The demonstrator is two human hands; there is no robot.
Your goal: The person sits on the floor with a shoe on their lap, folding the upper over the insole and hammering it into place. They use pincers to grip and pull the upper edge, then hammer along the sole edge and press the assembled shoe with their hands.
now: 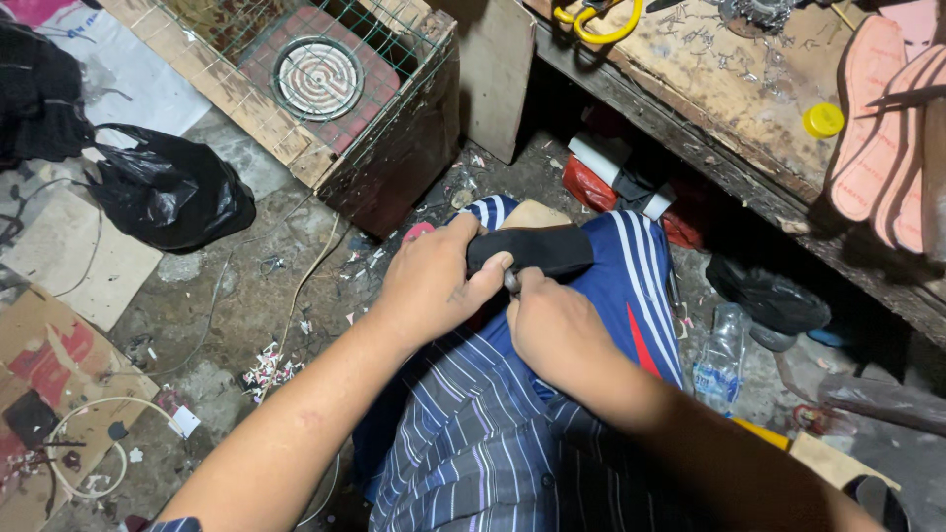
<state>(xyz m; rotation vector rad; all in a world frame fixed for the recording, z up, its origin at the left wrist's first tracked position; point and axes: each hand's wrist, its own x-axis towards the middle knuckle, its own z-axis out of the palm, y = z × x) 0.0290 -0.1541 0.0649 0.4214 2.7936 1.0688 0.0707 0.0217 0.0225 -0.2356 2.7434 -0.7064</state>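
Note:
My left hand (pixel 434 281) grips a flat black piece (pixel 537 246), like a shoe part, and holds it on a tan board (pixel 532 214) resting on my knee. My right hand (pixel 552 325) is closed just below it, with a small metal tool tip (pixel 511 282) showing between thumb and fingers against the black piece's edge. Both hands sit over my blue striped trousers (pixel 621 286) and striped shirt (pixel 473 433).
A wire-mesh box with a round coil heater (pixel 317 77) stands ahead left. A black plastic bag (pixel 168 187) lies on the dirty floor. A workbench (pixel 729 108) at right holds pink insoles (pixel 877 128), a yellow cap (pixel 823 120) and yellow-handled pliers (pixel 601 25). A plastic bottle (pixel 719 360) stands by my leg.

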